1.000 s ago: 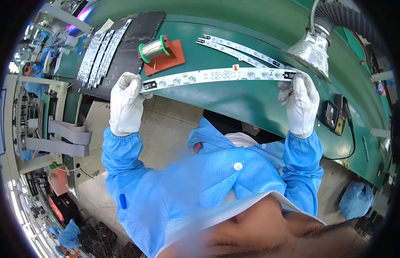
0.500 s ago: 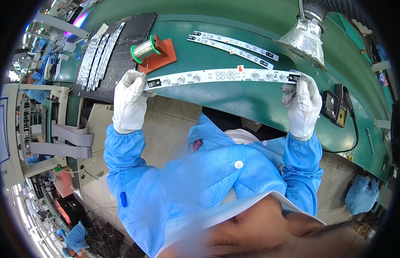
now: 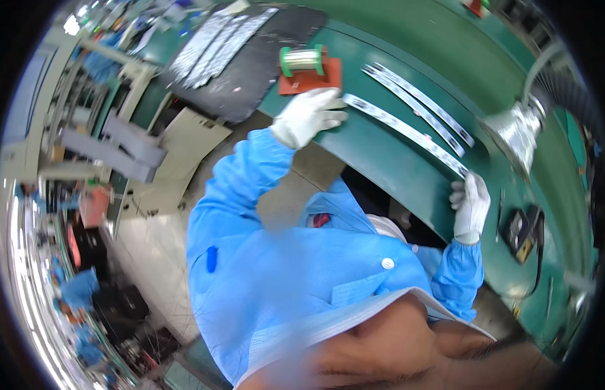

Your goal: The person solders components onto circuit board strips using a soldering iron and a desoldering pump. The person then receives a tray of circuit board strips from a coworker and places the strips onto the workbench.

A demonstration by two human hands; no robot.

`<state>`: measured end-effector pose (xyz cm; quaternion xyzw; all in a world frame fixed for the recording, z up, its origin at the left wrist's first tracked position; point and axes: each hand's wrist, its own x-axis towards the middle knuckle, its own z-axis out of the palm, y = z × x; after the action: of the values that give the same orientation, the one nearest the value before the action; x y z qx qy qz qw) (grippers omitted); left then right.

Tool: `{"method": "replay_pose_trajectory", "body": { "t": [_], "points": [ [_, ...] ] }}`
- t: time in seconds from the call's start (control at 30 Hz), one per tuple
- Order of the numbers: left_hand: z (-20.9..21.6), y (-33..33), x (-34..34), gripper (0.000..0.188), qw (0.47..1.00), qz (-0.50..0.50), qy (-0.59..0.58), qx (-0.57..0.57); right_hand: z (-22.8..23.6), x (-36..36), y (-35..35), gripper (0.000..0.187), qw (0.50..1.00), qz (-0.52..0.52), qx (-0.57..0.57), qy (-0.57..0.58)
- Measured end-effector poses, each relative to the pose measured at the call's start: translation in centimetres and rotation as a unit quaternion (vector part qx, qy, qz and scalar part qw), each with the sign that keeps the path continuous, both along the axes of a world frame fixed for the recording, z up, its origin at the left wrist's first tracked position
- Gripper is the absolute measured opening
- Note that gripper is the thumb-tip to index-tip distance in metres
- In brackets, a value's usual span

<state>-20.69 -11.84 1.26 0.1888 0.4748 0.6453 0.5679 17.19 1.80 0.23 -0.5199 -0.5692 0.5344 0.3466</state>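
A long white LED strip board [image 3: 406, 133] with dark ends lies slantwise on the green bench. My left hand [image 3: 309, 118], in a white glove, is just off its left end; the fingers are stretched out and hold nothing. At the board's other end is my right hand [image 3: 470, 205], gloved too, with a fingertip at the dark tip. Its fingers look loosely bent and apart, not wrapped round the board. Two similar strip boards [image 3: 416, 107] lie side by side just beyond. A solder wire spool [image 3: 302, 60] with green flanges sits on a red-brown stand beyond my left hand.
Several strip boards [image 3: 218, 49] lie on a black mat [image 3: 250, 84] at the far left. A foil-covered fume hood [image 3: 513, 133] on a black hose hangs at the right. Near it on the bench [image 3: 393, 175] stands a dark device [image 3: 522, 234] with a cable.
The strip board, held up between both hands before, now lies on the bench near the other two. My left hand has let go and opened. The whole view has turned.
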Motion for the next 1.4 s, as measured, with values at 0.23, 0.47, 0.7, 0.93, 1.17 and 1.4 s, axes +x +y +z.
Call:
{"method": "replay_pose_trajectory", "body": {
  "t": [0.23,0.47,0.7,0.93,1.17,1.4],
  "points": [
    [-3.8,-0.9,3.5,0.042,0.953,0.123,0.278,0.010,-4.2,-0.7,2.5,0.043,0.882,0.017,0.281,-0.377],
    [-8.1,-2.3,8.4,0.026,0.524,0.233,0.795,0.195,-5.2,0.0,2.4,0.039,0.856,0.003,0.351,-0.379],
    [-9.3,-1.8,8.1,0.030,0.552,0.234,0.776,0.196,-5.2,-0.2,1.6,0.028,0.844,0.006,0.376,-0.383],
    [-8.5,-2.3,7.7,0.031,0.561,0.208,0.777,0.196,-3.8,-1.0,-2.6,0.016,0.863,0.021,0.367,-0.346],
    [-6.4,-2.2,7.0,0.023,0.562,0.149,0.782,0.224,-2.7,0.1,-9.2,0.013,0.801,0.125,0.478,-0.338],
    [-8.0,-1.6,9.9,0.023,0.506,0.229,0.806,0.204,-7.3,9.9,-14.6,0.013,0.867,-0.002,0.384,-0.316]
  ]
}}
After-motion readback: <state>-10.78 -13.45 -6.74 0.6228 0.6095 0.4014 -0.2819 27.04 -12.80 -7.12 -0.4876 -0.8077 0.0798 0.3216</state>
